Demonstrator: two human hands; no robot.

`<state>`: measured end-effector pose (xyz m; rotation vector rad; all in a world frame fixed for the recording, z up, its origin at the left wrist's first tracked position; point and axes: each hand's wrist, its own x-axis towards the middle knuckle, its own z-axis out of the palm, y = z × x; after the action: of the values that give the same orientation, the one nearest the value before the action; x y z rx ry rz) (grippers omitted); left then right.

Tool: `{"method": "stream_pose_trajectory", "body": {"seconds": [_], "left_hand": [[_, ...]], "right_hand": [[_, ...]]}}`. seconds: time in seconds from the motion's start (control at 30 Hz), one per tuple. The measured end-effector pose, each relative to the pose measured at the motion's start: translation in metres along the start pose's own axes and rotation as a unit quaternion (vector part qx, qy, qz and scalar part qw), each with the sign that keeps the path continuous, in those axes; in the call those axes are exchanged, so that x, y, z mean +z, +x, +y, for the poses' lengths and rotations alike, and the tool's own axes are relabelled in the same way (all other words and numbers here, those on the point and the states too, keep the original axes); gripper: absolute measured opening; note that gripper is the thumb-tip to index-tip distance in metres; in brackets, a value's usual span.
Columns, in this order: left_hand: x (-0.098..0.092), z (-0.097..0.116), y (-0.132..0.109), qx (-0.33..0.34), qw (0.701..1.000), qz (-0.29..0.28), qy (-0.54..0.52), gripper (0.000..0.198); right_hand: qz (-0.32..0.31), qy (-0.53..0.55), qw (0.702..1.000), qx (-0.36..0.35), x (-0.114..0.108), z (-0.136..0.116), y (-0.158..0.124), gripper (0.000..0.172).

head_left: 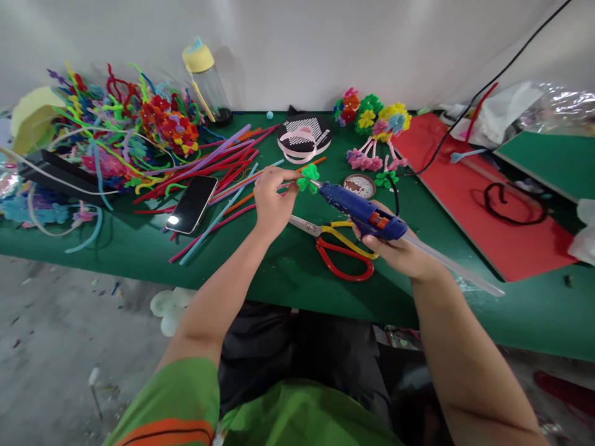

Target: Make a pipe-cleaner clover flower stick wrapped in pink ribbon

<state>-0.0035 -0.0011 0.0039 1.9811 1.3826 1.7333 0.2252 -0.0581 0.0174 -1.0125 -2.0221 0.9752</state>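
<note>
A small green pipe-cleaner flower [307, 178] is pinched between the fingertips of my left hand [275, 197]. My right hand [395, 244] is wrapped round a blue hot glue gun [360, 210], whose nozzle tip meets the flower's right side. From the gun's rear a long clear glue stick [458, 265] sticks out to the lower right. Beneath the gun lie scissors [346, 257] with one red and one yellow handle loop, their blades pointing left. A round tin [359, 186] with a brown, white-specked inside sits just behind the gun.
Loose pipe cleaners [223, 179] and a phone [191, 204] lie to the left, before a colourful pile [125, 130]. A bottle [207, 80], a ribbon roll [304, 137] and finished flowers [372, 121] stand at the back. A red board [469, 192] and black cable [483, 87] are right.
</note>
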Motion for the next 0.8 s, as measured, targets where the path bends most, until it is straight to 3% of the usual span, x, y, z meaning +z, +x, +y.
{"method": "stream_pose_trajectory", "body": {"seconds": [0.8], "left_hand": [[0.0019, 0.0010, 0.0024, -0.040, 0.997, 0.000, -0.069, 0.006]], "right_hand": [[0.008, -0.036, 0.999, 0.024, -0.0028, 0.0037, -0.0023, 0.035]]}}
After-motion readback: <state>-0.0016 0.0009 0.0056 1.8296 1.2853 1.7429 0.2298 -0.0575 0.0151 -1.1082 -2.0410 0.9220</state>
